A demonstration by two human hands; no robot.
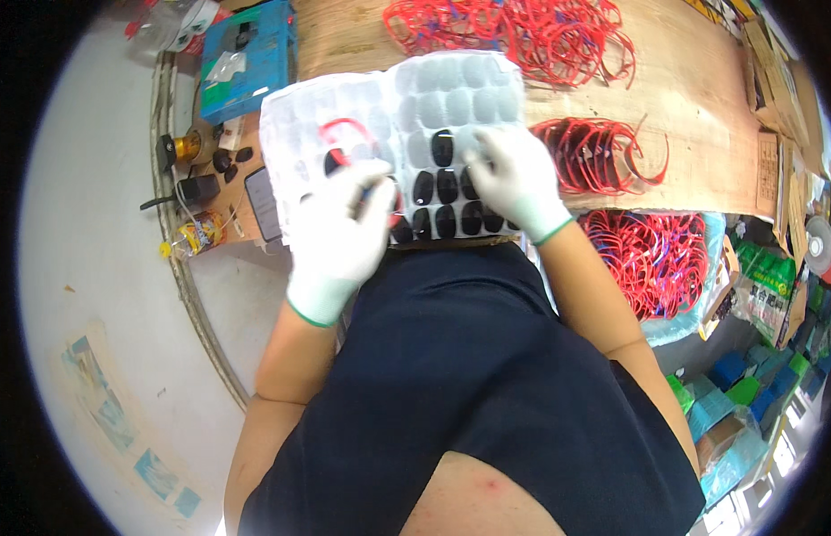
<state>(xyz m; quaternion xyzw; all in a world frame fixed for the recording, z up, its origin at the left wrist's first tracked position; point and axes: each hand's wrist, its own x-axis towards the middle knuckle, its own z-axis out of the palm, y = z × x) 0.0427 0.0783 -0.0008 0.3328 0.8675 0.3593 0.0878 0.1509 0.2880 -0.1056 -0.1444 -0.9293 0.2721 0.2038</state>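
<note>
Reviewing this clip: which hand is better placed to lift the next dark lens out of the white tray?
Probably the right hand: its gloved fingertips already rest on the white tray beside the dark lenses, and it appears to hold nothing. The left hand is occupied, gripping a red frame.

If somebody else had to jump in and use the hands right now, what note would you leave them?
Left hand: gloved, holding a red glasses frame over the white blister tray.
Right hand: gloved, fingertips resting on the tray beside the dark lenses.
Things: the tray lies on the wooden table in front of the person; loose red frames are piled behind it and to the right.
Done: most tray pockets look empty.
Left: a few rows of dark lenses nearest the person remain in the tray.
</note>
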